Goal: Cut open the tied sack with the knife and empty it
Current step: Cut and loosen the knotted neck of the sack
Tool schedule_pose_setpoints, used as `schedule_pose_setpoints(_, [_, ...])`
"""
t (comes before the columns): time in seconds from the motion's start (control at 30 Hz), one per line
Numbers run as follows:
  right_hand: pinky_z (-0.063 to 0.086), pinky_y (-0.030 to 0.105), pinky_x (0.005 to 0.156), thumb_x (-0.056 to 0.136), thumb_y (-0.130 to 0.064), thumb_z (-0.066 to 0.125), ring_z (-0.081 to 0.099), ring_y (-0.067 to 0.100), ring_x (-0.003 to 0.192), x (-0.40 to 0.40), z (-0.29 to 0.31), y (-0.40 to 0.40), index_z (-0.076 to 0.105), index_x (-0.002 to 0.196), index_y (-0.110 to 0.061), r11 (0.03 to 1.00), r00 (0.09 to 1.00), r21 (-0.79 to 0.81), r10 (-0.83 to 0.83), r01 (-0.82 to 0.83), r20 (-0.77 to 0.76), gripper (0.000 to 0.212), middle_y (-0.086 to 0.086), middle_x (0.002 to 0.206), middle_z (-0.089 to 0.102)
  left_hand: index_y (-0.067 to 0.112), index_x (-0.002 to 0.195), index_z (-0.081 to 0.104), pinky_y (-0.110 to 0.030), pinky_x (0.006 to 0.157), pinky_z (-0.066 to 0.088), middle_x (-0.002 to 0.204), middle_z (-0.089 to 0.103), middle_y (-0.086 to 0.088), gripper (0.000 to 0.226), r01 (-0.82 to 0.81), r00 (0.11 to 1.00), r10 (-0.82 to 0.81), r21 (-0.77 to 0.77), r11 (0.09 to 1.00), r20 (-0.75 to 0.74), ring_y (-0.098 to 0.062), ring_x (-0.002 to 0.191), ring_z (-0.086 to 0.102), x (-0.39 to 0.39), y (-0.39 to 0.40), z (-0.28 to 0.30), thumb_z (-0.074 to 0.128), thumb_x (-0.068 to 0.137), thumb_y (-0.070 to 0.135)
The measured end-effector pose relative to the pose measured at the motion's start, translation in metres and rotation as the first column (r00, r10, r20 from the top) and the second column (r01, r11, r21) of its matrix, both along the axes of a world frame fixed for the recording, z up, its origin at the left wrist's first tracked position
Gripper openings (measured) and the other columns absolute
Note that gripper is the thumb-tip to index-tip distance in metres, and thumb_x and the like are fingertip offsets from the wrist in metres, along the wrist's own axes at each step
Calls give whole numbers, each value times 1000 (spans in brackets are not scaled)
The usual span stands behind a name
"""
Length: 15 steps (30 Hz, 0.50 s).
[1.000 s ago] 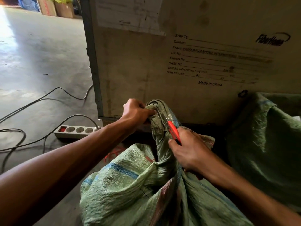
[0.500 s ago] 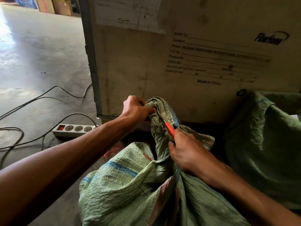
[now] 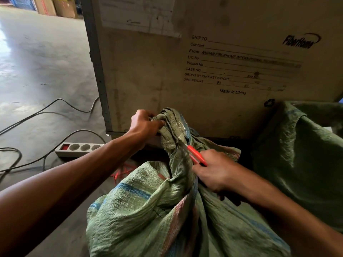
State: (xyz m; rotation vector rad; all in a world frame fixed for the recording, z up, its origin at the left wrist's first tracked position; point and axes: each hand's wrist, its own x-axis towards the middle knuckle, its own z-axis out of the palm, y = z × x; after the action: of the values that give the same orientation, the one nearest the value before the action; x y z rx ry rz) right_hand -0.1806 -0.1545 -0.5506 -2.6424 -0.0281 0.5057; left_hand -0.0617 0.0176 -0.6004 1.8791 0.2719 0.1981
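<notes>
Two bare hands are seen at work on the green woven sack (image 3: 148, 210), which stands on the floor (image 3: 46, 71) in the lower middle of the view, directly in front of a large wooden crate (image 3: 148, 71). The bunched neck (image 3: 172, 125) of the sack is pulled upward and is clamped in the left hand (image 3: 143, 125), whose grip is closed tightly round the twisted cloth at its top. The red-handled knife (image 3: 196, 154) is held in the right hand (image 3: 215, 171), the grip wrapped firmly round the handle, and the tool is pointed up and to the left into the folds just below the gathered neck. The blade itself is largely hidden in the cloth, so it cannot be told for certain whether the weave is being cut. The sack is still gathered shut at its top. A blue stripe (image 3: 133, 190) is shown across its near face. A second green sack (image 3: 300, 164) is seen on the right, close beside the first. A white power strip (image 3: 78, 150) is laid on the floor to the left, near the crate's corner, with dark cables (image 3: 61, 106) trailed around it.
</notes>
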Motion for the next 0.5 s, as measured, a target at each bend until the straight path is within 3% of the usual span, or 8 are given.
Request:
schedule_pose_setpoints(0.17, [49,39,45,90,-24,48,47,19,48,2,6,-6,54,89,-10,993,980,113,-53,32,193,15,3,63,48,6,94,72,-23,53,50,91,73,-16,26,-7,1000,7,-62,998,1,-19,64,65,0,4,2,79,72,18])
schedule_pose_setpoints(0.27, [52,43,44,89,-30,53,53,17,47,4,1,-8,49,81,-20,974,920,226,-115,30,374,14,1,65,52,1,94,70,-24,51,52,89,73,-18,24,64,998,-62,-134,989,18,-19,62,66,-5,-4,8,78,75,14])
schedule_pose_setpoints(0.37, [57,41,54,83,-38,64,63,18,65,15,-3,-13,50,91,-18,945,844,322,-215,53,492,25,1,79,59,0,94,70,-20,47,50,88,73,-17,21,187,982,-174,-211,960,76,-15,59,67,-14,-15,17,76,78,12])
schedule_pose_setpoints(0.43, [58,36,62,80,-34,70,64,17,75,24,-7,-18,52,96,-16,910,817,405,-299,89,492,30,1,86,63,5,96,71,-20,53,53,88,76,-13,25,347,936,-324,-219,912,134,-15,65,72,-22,-20,21,79,74,15])
schedule_pose_setpoints(0.5, [57,30,65,79,-25,72,65,15,79,31,-12,-23,54,97,-15,863,803,495,-366,102,471,27,1,88,65,10,105,70,-25,66,58,93,77,-7,42,510,855,-490,-105,854,171,-16,80,74,-26,-20,19,84,67,14])
